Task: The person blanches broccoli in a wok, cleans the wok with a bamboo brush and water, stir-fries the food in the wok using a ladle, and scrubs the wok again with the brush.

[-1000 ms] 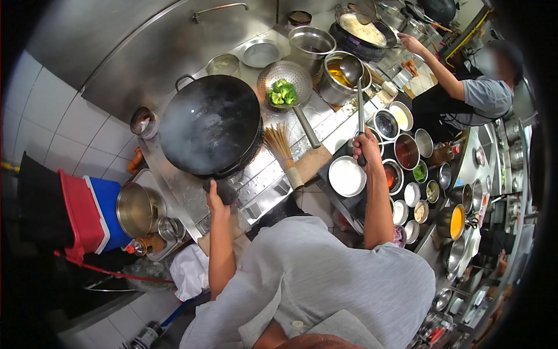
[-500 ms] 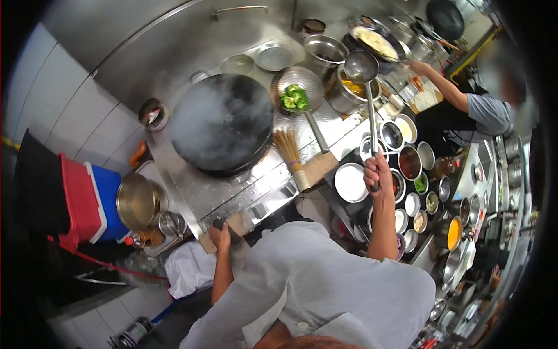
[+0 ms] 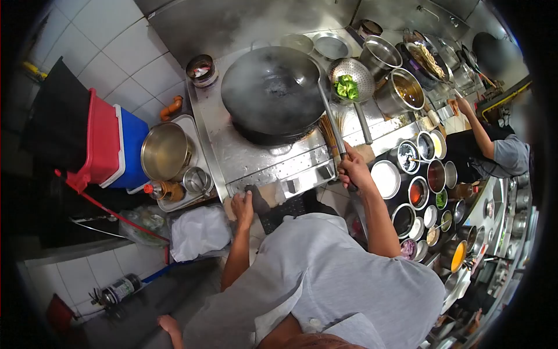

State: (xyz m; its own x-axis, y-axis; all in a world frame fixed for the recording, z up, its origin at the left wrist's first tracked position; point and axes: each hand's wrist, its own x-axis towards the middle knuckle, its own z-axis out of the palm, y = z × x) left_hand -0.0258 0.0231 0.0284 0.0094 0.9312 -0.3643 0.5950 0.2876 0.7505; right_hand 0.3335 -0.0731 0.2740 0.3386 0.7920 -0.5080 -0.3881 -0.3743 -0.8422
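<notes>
My right hand [image 3: 353,167] is closed around the handle of a ladle [image 3: 326,104]. Its bowl hangs over the right side of a large black wok [image 3: 270,96], which steams on the stove. At the stove's front edge, my left hand [image 3: 241,208] is closed on a dark folded cloth [image 3: 257,199]. Just right of the wok lies a perforated strainer [image 3: 363,78] with green broccoli [image 3: 346,87] in it. A bamboo wok brush [image 3: 330,135] sits beside the wok, partly hidden behind the ladle handle and my right hand.
Seasoning bowls, including a white one [image 3: 385,179], crowd the right side. A metal pot [image 3: 401,93] stands behind the strainer. A steel basin [image 3: 165,150] and a blue cooler [image 3: 131,145] are at left. Another person [image 3: 500,148] works at right; another hand [image 3: 168,324] shows lower left.
My right hand has moved left and brought the ladle from above the seasoning bowls to the wok. My left hand stays at the cloth. The camera view has shifted.
</notes>
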